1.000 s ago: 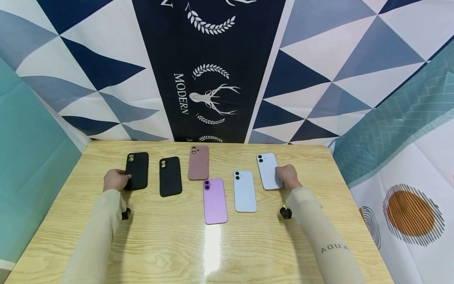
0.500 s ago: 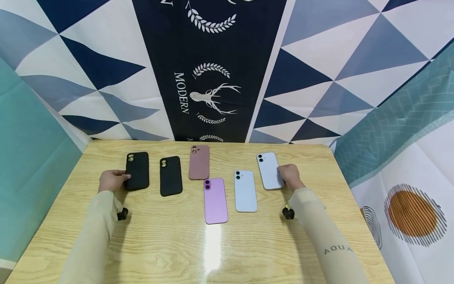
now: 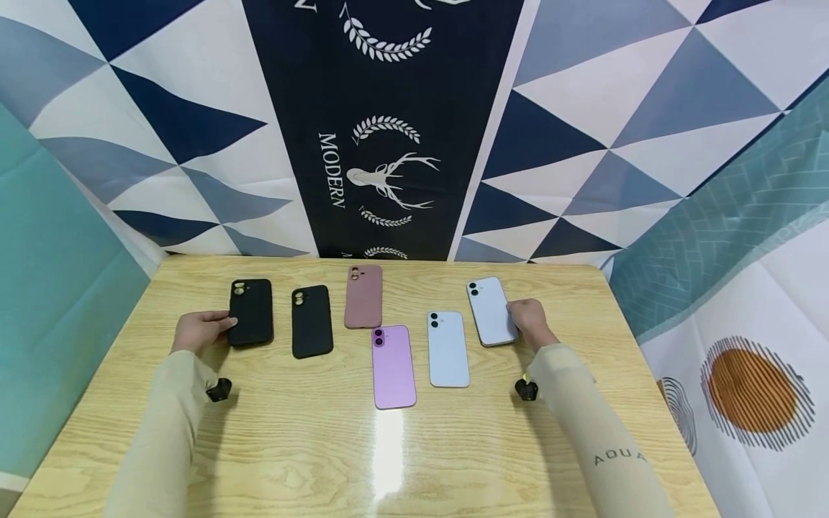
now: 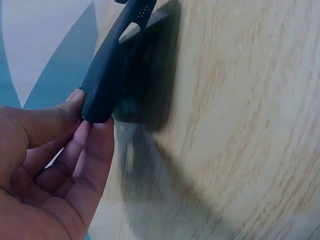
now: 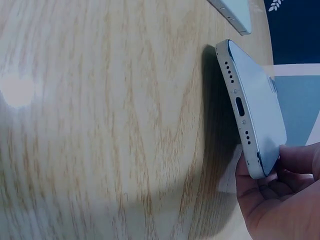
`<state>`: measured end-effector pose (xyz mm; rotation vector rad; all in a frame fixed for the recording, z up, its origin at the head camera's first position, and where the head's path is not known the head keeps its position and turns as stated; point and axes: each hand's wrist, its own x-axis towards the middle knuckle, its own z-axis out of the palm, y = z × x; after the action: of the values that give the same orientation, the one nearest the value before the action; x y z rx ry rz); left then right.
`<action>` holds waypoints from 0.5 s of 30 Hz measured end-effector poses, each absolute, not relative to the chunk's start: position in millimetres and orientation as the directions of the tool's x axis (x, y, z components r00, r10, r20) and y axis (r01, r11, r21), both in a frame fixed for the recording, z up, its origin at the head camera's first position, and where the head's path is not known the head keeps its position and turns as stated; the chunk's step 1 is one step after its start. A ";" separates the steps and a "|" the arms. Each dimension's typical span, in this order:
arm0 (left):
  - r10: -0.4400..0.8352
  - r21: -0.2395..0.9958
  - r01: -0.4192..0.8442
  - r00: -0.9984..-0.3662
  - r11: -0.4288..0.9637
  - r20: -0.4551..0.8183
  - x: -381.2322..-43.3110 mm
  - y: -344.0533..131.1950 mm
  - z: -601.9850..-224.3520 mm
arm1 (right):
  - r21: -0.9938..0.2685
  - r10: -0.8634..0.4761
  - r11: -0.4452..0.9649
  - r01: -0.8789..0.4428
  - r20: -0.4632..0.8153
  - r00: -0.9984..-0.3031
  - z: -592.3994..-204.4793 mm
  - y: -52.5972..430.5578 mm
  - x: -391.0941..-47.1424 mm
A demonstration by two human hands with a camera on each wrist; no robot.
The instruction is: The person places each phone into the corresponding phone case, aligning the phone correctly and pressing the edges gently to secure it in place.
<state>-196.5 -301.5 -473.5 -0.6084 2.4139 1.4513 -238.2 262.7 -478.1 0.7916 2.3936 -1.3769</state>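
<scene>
My left hand (image 3: 196, 332) is at the left side of a black phone case (image 3: 251, 311) at the table's back left. In the left wrist view, thumb and fingers pinch the lower corner of the case (image 4: 102, 85), which is tilted up off the wood along that edge. On the other side, my right hand (image 3: 529, 320) grips a pale white-blue phone (image 3: 492, 311) by its lower right edge. The right wrist view shows this phone (image 5: 255, 105) end-on, charging port facing the camera, raised at the held side with its shadow beneath.
Between the hands lie a second black phone case (image 3: 311, 321), a dusty-pink case (image 3: 363, 296), a purple phone (image 3: 393, 367) and another pale phone (image 3: 448, 349). Behind the wooden table (image 3: 298, 453) hangs a patterned cloth (image 3: 382, 144).
My left hand has slid slightly left at the wrist while staying at the case's edge. The right hand's phone has shifted barely to the left; the other phones and cases stay put.
</scene>
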 end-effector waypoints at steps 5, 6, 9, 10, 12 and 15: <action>-0.216 0.798 -0.487 -0.873 0.355 -0.436 -195.2 -302.4 -472.1 | -0.718 0.315 0.359 0.596 -0.508 -0.802 -477.4 261.8 -237.8; -0.216 0.804 -0.487 -0.873 0.340 -0.437 -195.0 -302.2 -471.7 | -0.721 0.315 0.347 0.600 -0.512 -0.799 -477.2 261.7 -237.8; -0.201 0.821 -0.479 -0.877 0.311 -0.436 -194.2 -301.6 -469.5 | -0.728 0.319 0.319 0.607 -0.520 -0.792 -477.3 261.3 -238.4; -0.194 0.825 -0.478 -0.878 0.301 -0.438 -193.9 -301.2 -468.7 | -0.729 0.321 0.314 0.608 -0.521 -0.791 -477.8 261.4 -238.9; -0.179 0.833 -0.477 -0.879 0.281 -0.443 -193.2 -300.3 -467.2 | -0.732 0.324 0.308 0.607 -0.520 -0.791 -479.0 261.4 -239.9; -0.158 0.838 -0.479 -0.878 0.260 -0.453 -192.2 -299.2 -465.4 | -0.736 0.326 0.303 0.606 -0.518 -0.791 -480.9 262.3 -241.1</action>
<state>-192.2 -299.2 -465.4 -0.5887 2.2571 1.6549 -241.1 262.3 -480.9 0.8476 2.3022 -1.4842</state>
